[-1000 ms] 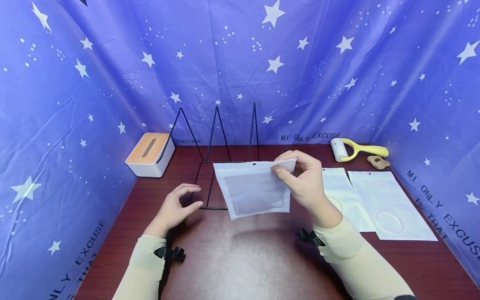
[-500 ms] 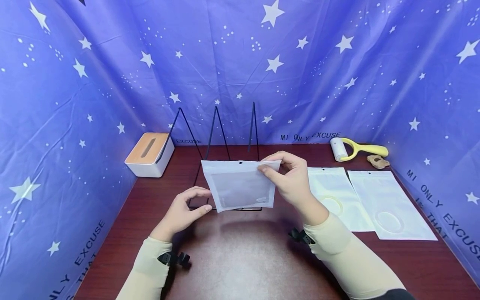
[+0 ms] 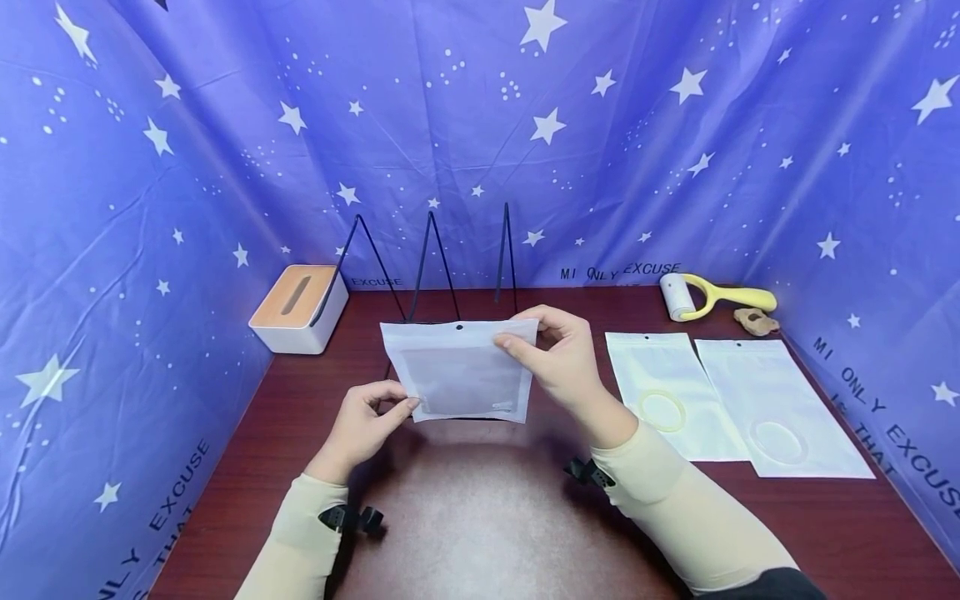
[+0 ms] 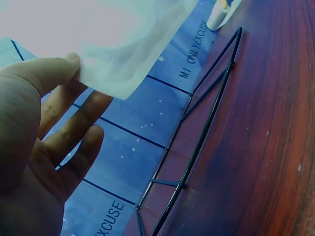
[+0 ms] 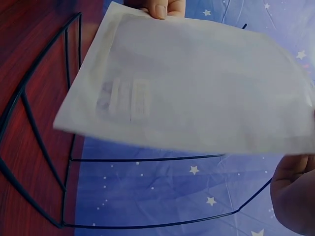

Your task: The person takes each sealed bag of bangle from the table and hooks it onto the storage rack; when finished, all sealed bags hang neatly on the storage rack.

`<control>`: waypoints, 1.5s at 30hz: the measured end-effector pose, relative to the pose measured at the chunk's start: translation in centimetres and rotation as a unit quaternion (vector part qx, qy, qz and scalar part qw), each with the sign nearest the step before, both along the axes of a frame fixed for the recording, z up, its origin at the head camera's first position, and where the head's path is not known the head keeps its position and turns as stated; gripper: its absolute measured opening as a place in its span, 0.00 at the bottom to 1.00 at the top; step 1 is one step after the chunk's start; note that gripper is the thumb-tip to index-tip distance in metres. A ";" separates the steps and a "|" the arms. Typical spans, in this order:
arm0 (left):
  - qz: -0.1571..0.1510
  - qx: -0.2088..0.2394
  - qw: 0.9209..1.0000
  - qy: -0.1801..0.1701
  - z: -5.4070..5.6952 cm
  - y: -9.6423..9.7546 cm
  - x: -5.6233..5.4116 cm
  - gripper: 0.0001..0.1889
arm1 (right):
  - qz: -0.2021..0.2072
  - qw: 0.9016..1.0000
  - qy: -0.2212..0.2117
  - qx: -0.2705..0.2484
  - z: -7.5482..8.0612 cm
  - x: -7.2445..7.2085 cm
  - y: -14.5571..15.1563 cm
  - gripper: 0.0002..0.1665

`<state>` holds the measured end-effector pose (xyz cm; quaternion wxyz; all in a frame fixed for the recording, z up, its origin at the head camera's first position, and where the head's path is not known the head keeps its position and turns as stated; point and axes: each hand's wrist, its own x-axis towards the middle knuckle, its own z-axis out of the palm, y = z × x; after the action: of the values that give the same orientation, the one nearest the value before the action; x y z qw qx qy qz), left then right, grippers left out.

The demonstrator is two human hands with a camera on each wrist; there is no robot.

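Observation:
A white zip pouch [image 3: 465, 375] with a small hang hole is held up above the table, in front of a black wire rack [image 3: 430, 250]. My right hand [image 3: 558, 354] pinches its upper right corner between thumb and fingers. Low on the pouch's left edge, my left hand [image 3: 367, 425] pinches it with thumb and forefinger. In the left wrist view the thumb [image 4: 54, 71] presses on the pouch corner while the other fingers stay loosely bent behind. The right wrist view shows the pouch [image 5: 197, 88] nearly side-on, with a small pale marking near one corner.
Two white pouches, one with a yellow ring [image 3: 662, 410] and one with a pale ring [image 3: 780, 442], lie at the right. Behind them are a yellow-handled lint roller [image 3: 720, 298] and a small brown object [image 3: 756, 322]. A tissue box [image 3: 300, 308] stands back left.
My right hand has carried the pouch leftward, in front of the rack. My left hand has moved slightly right and taken hold of the pouch's lower left edge.

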<state>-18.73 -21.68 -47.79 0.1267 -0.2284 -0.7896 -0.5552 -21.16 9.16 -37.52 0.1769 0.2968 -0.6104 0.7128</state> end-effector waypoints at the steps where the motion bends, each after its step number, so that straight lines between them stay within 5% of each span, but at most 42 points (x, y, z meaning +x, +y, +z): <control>1: 0.002 0.004 1.000 0.002 0.0 -0.1 0.0 0.06 | 0.002 1.000 0.001 0.003 0.0 0.0 0.0 0.07; 12: 0.024 0.020 0.999 0.015 0.1 -1.4 -0.1 0.08 | 0.044 0.999 0.007 0.030 -0.3 0.1 -0.4 0.08; 20: 0.029 0.036 0.999 0.018 2.6 -1.6 1.1 0.06 | 0.073 0.995 0.041 0.056 -0.6 0.1 -0.7 0.05; 28: 0.047 0.025 0.998 0.020 0.4 -4.3 -0.1 0.08 | 0.094 0.991 0.064 0.065 -1.0 -0.3 -1.7 0.09; 36: 0.045 0.047 0.998 0.019 -0.2 -6.3 -0.4 0.05 | 0.131 0.990 0.039 0.033 -1.3 -0.7 -3.5 0.07; 45: 0.053 0.057 0.997 0.019 -0.8 -7.9 -0.5 0.05 | 0.107 0.990 0.049 0.083 -1.3 -1.0 -5.1 0.04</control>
<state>-19.25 -29.57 -48.61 0.1838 -0.1894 -0.7653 -0.5871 -22.14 4.07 -38.80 0.1038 0.4088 -0.6223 0.6594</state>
